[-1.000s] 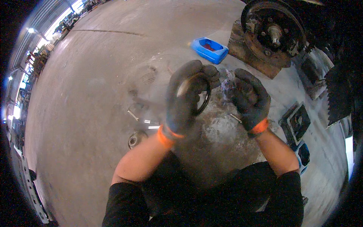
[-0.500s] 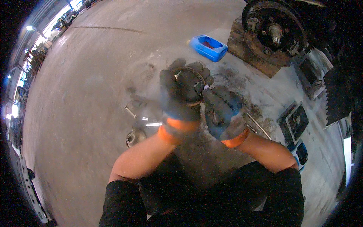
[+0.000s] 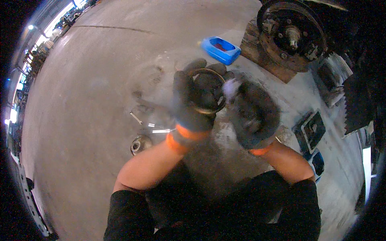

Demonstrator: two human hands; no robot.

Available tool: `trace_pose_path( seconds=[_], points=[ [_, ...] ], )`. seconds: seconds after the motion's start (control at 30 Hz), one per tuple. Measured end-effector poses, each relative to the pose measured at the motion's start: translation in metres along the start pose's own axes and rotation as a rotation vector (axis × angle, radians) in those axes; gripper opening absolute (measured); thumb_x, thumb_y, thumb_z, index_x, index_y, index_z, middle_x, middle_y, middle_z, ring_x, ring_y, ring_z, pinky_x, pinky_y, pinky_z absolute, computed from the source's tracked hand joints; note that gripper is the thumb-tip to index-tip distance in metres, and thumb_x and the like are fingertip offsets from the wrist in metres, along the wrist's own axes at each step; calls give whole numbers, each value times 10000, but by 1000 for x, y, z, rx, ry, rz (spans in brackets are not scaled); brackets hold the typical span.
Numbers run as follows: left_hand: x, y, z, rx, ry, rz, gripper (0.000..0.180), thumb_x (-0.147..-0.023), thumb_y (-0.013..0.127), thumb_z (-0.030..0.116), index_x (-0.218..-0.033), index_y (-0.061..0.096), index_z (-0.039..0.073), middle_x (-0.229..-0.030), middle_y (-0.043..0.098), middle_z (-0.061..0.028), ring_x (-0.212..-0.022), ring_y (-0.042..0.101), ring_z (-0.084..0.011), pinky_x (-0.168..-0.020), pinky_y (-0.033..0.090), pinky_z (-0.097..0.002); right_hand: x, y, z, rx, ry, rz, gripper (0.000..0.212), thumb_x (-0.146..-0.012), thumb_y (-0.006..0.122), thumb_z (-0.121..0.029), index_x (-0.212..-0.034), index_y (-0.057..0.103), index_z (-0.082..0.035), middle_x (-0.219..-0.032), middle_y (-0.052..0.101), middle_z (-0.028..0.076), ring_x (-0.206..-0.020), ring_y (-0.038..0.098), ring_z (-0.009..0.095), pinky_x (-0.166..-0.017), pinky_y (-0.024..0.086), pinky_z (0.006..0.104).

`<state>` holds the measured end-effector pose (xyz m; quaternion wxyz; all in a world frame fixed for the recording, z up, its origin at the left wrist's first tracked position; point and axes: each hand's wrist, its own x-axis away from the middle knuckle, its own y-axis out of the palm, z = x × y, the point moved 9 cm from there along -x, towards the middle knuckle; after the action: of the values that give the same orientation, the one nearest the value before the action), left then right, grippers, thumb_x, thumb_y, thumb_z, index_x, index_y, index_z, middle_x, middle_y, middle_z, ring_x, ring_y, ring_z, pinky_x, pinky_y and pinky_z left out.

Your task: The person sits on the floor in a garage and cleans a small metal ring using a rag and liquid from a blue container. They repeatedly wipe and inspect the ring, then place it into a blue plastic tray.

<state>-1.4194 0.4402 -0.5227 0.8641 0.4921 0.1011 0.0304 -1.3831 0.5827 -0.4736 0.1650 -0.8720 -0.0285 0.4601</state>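
My left hand [image 3: 191,98], in a dark glove with an orange cuff, is closed around a thin round metal ring [image 3: 208,70]. The palm of the glove shows through the ring's opening. My right hand [image 3: 256,112], gloved alike, is at the ring's right side and smeared by motion. Its fingers look bent together at a small pale, whitish scrap [image 3: 230,87] against the ring's edge. What that scrap is cannot be made out.
Beyond my hands lies a cut-open blue plastic container [image 3: 222,49]. A wheel hub with its drum assembly [image 3: 292,37] stands far right. Left of my forearm are a wrench [image 3: 136,117], sockets or bars [image 3: 161,131] and a round metal part [image 3: 140,145]. A dark tray [image 3: 313,129] lies right.
My right hand has shifted right and turned, now more blurred, with the pale scrap at its fingertips. My left hand and the ring have moved slightly right, the ring tilting a little.
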Motion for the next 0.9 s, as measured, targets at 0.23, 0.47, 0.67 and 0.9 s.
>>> trace_pose_path(
  seconds=[0.23, 0.47, 0.67, 0.9],
  points=[
    [3, -18, -16, 40, -299, 71, 543, -986, 493, 539, -1265, 533, 75, -1140, 657, -212, -985, 645, -361, -874, 549, -475, 22, 41, -17, 187, -608, -413, 303, -754, 705, -127, -1056, 726, -114, -1178, 699, 111, -1173, 632, 301, -1010, 499, 459],
    [-1, -35, -19, 82, -322, 232, 510, -993, 484, 521, -1218, 576, 72, -1170, 652, -247, -1028, 639, -408, -904, 532, -521, -4, 16, -13, 306, -514, -475, 344, -738, 689, -109, -1079, 735, -122, -1175, 706, 74, -1147, 647, 305, -1000, 509, 447],
    [1, -26, -32, 177, -493, 6, 507, -984, 507, 516, -1174, 624, 61, -1161, 665, -243, -1000, 655, -390, -864, 557, -513, 14, 44, -25, 303, -571, -576, 359, -731, 668, -82, -1082, 733, -118, -1203, 692, 89, -1184, 623, 308, -1001, 509, 459],
    [13, -35, -37, -19, -583, 236, 596, -987, 463, 571, -1196, 630, 38, -1175, 666, -190, -991, 653, -364, -892, 539, -506, 2, 18, -18, 124, -468, -706, 313, -721, 689, -93, -1029, 742, -117, -1169, 697, 89, -1178, 625, 310, -996, 516, 460]
  ],
)
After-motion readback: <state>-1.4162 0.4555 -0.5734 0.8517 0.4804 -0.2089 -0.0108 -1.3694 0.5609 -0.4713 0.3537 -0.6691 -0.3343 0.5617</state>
